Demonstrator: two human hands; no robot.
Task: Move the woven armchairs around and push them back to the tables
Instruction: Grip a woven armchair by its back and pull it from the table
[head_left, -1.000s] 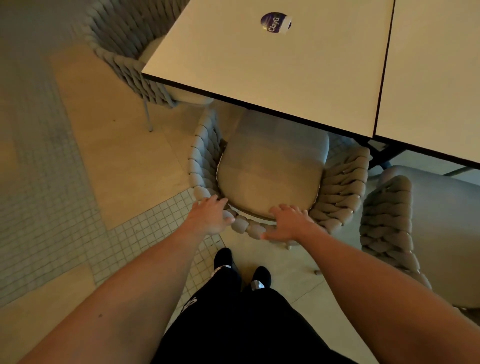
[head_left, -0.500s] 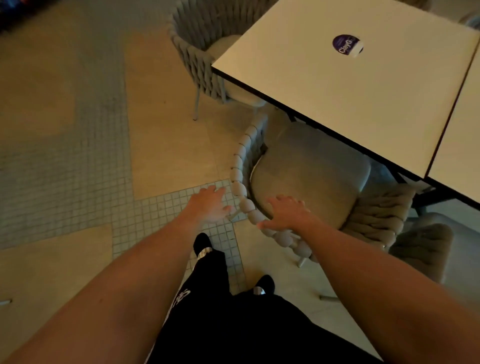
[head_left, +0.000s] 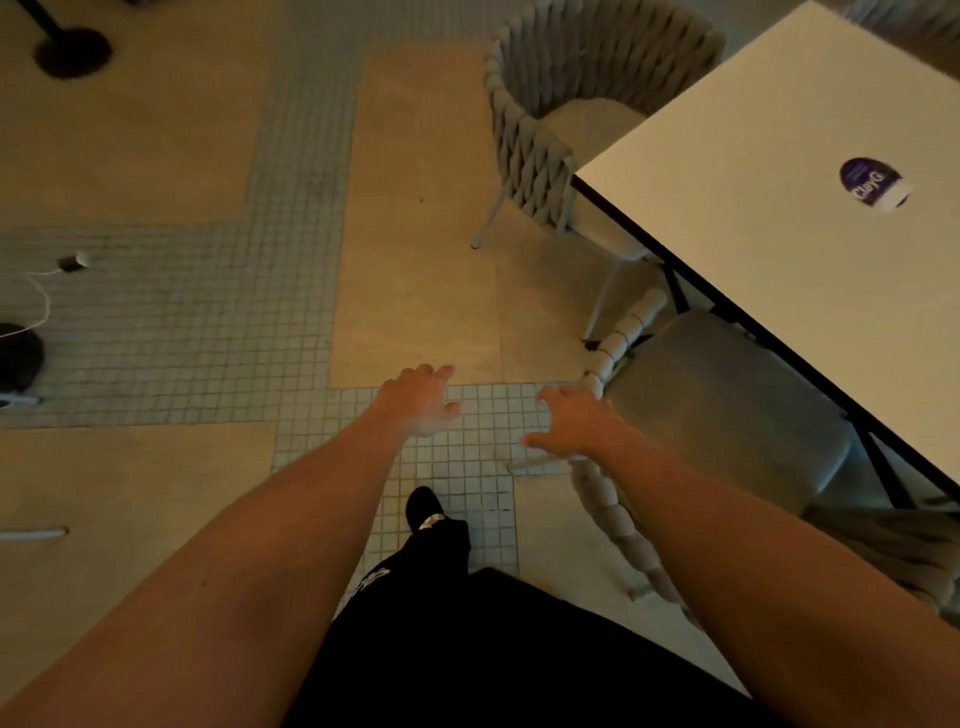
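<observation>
Left hand (head_left: 421, 402) hangs free over the tiled floor (head_left: 208, 322), fingers loosely spread and holding nothing; one second ago it rested on the near armchair (head_left: 727, 410) rim. Right hand (head_left: 574, 423) has likewise slackened: fingers are relaxed at the rim's edge, and contact with the weave cannot be confirmed. Both hands have therefore released or are releasing the chair, whose seat sits tucked under the table (head_left: 779, 208) at 3 o'clock. Judgement: this chair is seated home, and the view has swung left, suggesting the next chair is being sought. A second armchair (head_left: 550, 104) stands at 1 o'clock, also partly under the table. Hidden or unclear: the near chair's far arm and its legs lie behind the right forearm and tabletop; the dark objects at 9 o'clock are cut off and unidentifiable.
</observation>
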